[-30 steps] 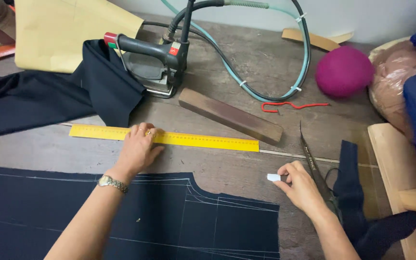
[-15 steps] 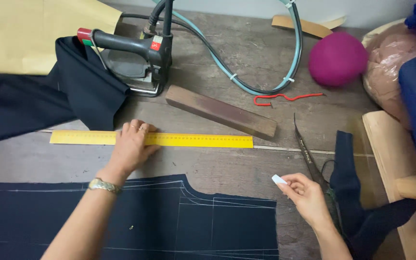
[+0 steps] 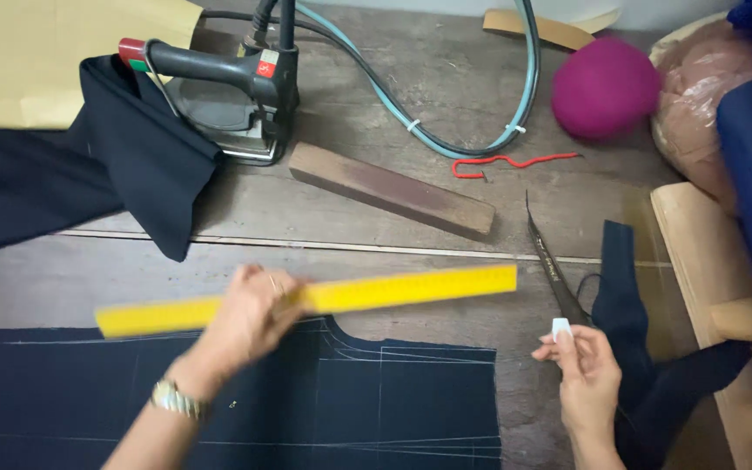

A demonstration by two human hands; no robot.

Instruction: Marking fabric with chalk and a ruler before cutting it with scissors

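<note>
My left hand grips the yellow ruler near its middle, lifted and blurred above the navy cloth's top edge. It looks light and stiff, so a middle hold should balance it. My right hand pinches white chalk, brittle-looking, at its lower end. Scissors lie at eleven o'clock from that hand, the iron far off at twelve.

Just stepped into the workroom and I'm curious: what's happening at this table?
A person's left hand holds a yellow ruler, tilted, over the top edge of a dark navy fabric piece marked with chalk lines. The right hand pinches a white tailor's chalk beside the scissors. An iron sits behind.
</note>
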